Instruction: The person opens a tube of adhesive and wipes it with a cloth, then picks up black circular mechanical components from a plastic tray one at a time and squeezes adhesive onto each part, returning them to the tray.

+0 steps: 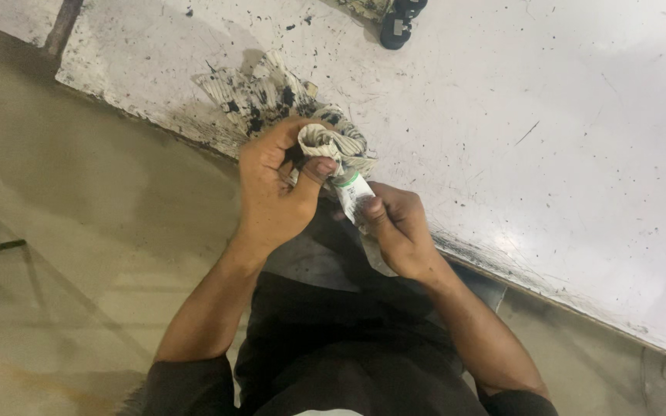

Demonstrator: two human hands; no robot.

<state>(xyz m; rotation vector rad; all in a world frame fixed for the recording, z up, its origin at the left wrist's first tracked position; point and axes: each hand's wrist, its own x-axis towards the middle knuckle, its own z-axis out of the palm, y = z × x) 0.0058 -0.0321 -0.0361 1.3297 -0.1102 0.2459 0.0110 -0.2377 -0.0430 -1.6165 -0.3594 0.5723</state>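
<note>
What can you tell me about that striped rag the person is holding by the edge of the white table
The striped rag is pale cloth with thin dark stripes, heavily blotched with black stains. It is crumpled; one part is bunched in the left hand, pressed against the end of a small white tube that the right hand holds. The rest fans out flat on the speckled white table.

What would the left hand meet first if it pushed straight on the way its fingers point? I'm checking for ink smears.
Probably the ink-stained striped rag that the left hand grips; depth is unclear.
</note>
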